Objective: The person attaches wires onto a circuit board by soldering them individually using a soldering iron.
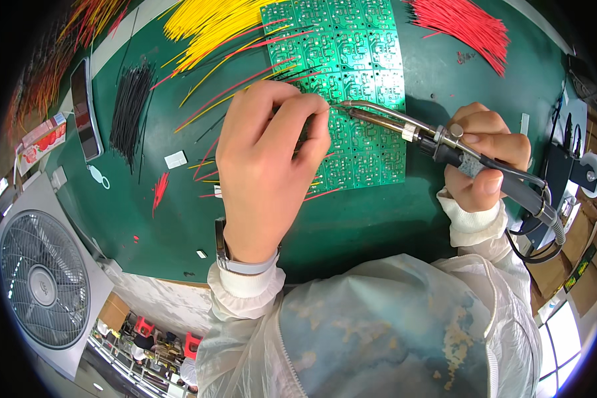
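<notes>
A green circuit board panel (371,79) of many repeated small boards lies on the green table. Over its middle, my left hand (265,159) is closed in a pinch on a thin wire, mostly hidden by the fingers. My right hand (487,152) grips a soldering iron (458,142) with a metal solder-feed tube (381,111) alongside it. The iron's tip meets the board just right of my left fingertips; the exact contact is too small to tell. Red, yellow and black wires (229,99) stick out from the panel's left part, some passing behind my left hand.
Bundles of yellow wires (215,30), red wires (467,30) and black wires (130,109) lie around the panel. At left are a phone (86,109), a small box (41,142) and a fan (43,278). The iron's cable (544,255) hangs at right, near a black stand (557,186).
</notes>
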